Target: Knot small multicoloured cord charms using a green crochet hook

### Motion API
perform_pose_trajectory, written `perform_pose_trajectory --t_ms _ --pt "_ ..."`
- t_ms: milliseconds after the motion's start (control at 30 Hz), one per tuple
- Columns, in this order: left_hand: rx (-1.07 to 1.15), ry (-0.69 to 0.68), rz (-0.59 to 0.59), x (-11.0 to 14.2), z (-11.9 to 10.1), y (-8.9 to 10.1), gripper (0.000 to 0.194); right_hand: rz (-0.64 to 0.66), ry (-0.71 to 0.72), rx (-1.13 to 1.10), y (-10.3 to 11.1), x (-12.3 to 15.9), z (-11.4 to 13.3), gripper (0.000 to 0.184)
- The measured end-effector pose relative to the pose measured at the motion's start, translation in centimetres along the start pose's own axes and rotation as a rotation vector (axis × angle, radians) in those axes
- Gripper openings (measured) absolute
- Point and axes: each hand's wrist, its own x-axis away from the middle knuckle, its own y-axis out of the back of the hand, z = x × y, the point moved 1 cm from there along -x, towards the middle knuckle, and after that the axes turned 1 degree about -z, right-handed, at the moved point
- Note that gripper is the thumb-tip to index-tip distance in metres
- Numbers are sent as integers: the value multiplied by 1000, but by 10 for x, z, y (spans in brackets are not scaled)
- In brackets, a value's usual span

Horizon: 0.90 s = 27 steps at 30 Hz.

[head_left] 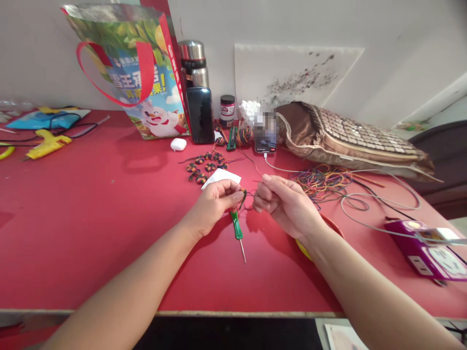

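Pinched between thumb and fingers of my left hand (219, 201) is a small knotted piece of dark and orange cord (243, 193). My right hand (286, 199), just to the right, is closed with thumb against index finger on a thin cord (257, 181). A loose loop of dark cord hangs between the two hands. Beneath my left hand lies a green-handled pointed tool (237, 228), its metal shaft toward me; I cannot tell whether it is an awl or a screwdriver. Behind are a white paper (222, 178) and several knotted cord flowers (201, 179).
Yellow-and-red-handled scissors or pliers (304, 250) lie partly under my right forearm. A tangle of coloured cords (321, 182) and a purple power strip (423, 248) are on the right. Two phones (200, 116), a printed bag (142, 78) and a yellow glue gun (47, 143) stand or lie farther back.
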Motion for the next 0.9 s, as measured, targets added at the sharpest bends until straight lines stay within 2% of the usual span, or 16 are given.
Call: perform_pose_trajectory --t_ms 67,267,667,767,900 --pt "-44 12 4 1 1 -2 37 -38 18 -12 -3 2 0 52" --pt "-139 25 51 2 1 -4 26 -108 40 -13 -4 5 3 49" --pt "-53 40 54 -1 1 -2 35 11 32 38 -5 2 -6 51" --pt "-50 22 49 -2 2 -1 30 -41 55 77 -2 1 -6 48" --pt "-15 -44 -8 -2 1 -1 24 -97 35 72 1 -1 -7 32"
